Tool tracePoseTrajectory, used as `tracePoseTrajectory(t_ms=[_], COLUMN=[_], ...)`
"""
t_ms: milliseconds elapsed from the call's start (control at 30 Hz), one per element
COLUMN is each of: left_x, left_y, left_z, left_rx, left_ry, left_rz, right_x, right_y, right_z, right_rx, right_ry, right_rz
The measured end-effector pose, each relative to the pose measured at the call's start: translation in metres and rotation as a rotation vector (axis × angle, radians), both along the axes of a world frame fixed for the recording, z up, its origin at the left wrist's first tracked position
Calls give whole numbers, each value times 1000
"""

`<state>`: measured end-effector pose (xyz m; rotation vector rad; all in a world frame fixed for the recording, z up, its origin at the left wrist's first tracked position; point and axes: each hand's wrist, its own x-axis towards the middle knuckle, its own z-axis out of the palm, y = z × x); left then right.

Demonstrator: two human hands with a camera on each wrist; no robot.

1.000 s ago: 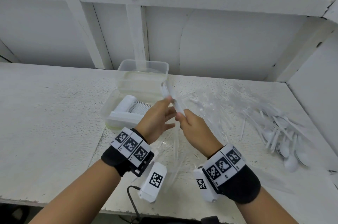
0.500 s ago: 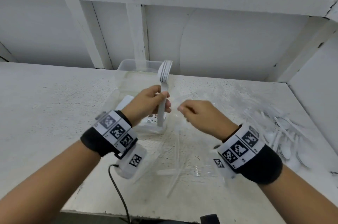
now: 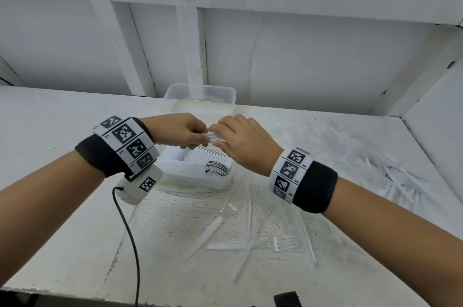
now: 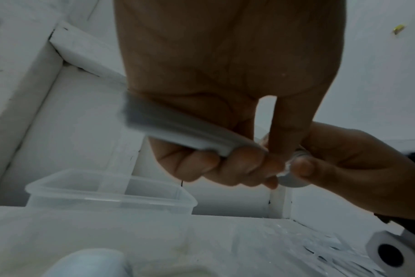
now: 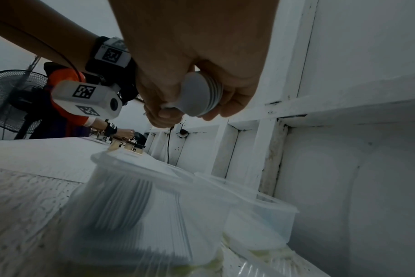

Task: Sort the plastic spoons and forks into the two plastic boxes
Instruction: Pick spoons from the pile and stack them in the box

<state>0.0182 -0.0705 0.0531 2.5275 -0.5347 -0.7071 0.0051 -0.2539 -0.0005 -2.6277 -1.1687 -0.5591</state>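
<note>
While both sets of fingers (image 3: 200,136) are clamped on one nested stack of forks (image 3: 213,136), the likeliest slip is the stack fanning apart: the pieces are thin, slick plastic held only by pressure, so an uneven squeeze or a one-sided release could let some slide out onto the surface (image 3: 62,131) or into the wrong box. The left hand (image 3: 179,131) curls round the handles, while the right hand (image 3: 241,142) pinches the rounded head end; the wrist views are blurred, so the tines are hard to make out. Both hands meet knuckles-up, wrists level, just above the near box (image 3: 200,177), which already holds stacked cutlery. The far box (image 3: 200,92) looks empty. Loose pieces (image 3: 400,181) lie well to the right.
</note>
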Motion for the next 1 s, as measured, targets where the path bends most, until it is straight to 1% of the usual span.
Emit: tracePoseTrajectory(t_ms=[100,200,233,333,400,467,533,600,700,900,1000], left_x=[3,9,11,22,28,31,30,27,24,26,27], left_y=[7,15,20,38,52,64,70,74,77,79,78], left_z=[-5,-9,-11,-18,-25,-33,-41,-50,-61,-69,-69], left_rx=[-7,-22,-37,-99,-81,-45,-2,25,-5,-41,-41], left_ry=[28,-18,-59,-205,-290,-310,-244,-132,-13,38,39], left_rz=[5,50,98,323,454,557,638,693,750,782,781], right_x=[6,17,21,32,36,37,36,34,29,26,27], right_y=[4,9,10,14,18,24,29,34,39,43,45], right_z=[-6,-10,-12,-19,-24,-31,-37,-40,-41,-35,-34], right_rx=[41,49,61,79,43,-30,-87,-125,-178,-196,-226], right_ry=[10,62,101,225,307,392,454,495,546,708,766], right_rz=[58,67,61,30,10,-10,-44,-80,-120,-203,-206])
